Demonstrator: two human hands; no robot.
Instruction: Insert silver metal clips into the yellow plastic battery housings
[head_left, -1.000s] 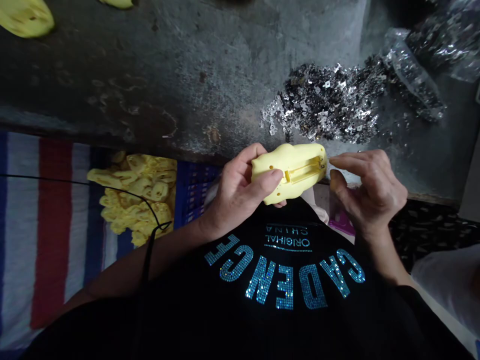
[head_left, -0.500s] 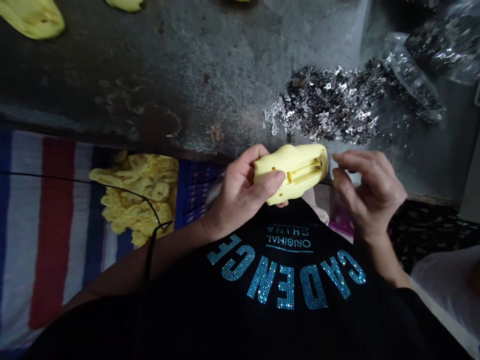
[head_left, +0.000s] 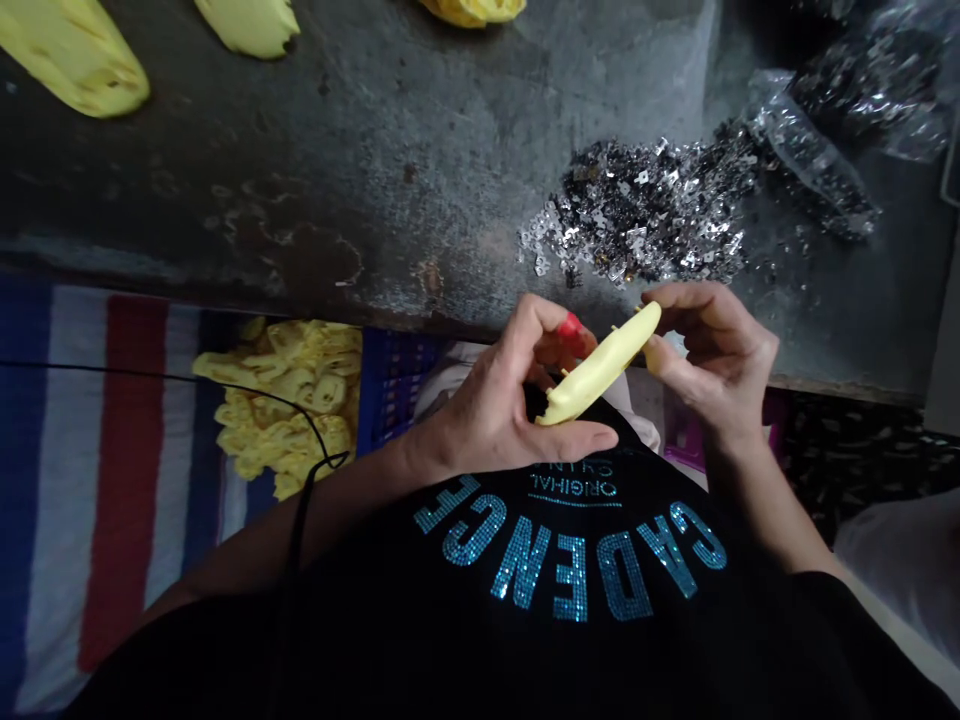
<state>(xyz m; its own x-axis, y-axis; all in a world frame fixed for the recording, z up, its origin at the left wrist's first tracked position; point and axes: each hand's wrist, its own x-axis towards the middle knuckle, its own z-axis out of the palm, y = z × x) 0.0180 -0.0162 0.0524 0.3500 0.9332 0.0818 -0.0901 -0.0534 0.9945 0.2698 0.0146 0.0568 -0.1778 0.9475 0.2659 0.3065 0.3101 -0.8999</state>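
A yellow moulded plastic shell [head_left: 600, 365] is held edge-on and slanted in front of my chest, its right end higher. Small pegs stick out along its upper left side. My left hand [head_left: 487, 410] supports the lower end, thumb underneath and fingers behind; one fingertip has something red on it. At the upper end, thumb and forefinger of my right hand [head_left: 720, 350] pinch the shell. Just beyond, on the metal bench, lies a heap of small shiny metal contact pieces [head_left: 652, 215]. The slot seen in the shell earlier is turned out of sight.
More yellow shells [head_left: 82, 60] lie along the bench's far left. A clear plastic bag [head_left: 817, 150] with metal pieces is at the right. Below the bench edge are a blue basket [head_left: 382, 390], piled yellow parts [head_left: 300, 390] and a black cable [head_left: 225, 382] across my left arm.
The shell has turned from showing its slotted face to edge-on. My right hand, apart from it before, has moved left and now grips its upper end. The view has shifted slightly.
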